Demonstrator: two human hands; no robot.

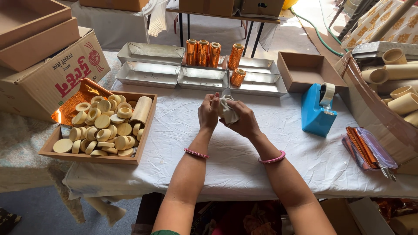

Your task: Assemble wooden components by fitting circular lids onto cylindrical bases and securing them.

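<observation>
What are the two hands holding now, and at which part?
Both the left hand and the right hand hold a small crumpled white cloth between their fingers, the left at its left edge, the right around its lower right side.

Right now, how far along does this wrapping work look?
Early on. Done: five copper-foiled tubes stand by the metal trays. In hand: the left hand and right hand both grip one small pale piece; what they do to it is unclear. Left: a wooden tray full of bare cream discs, plus bare tubes at right.
</observation>
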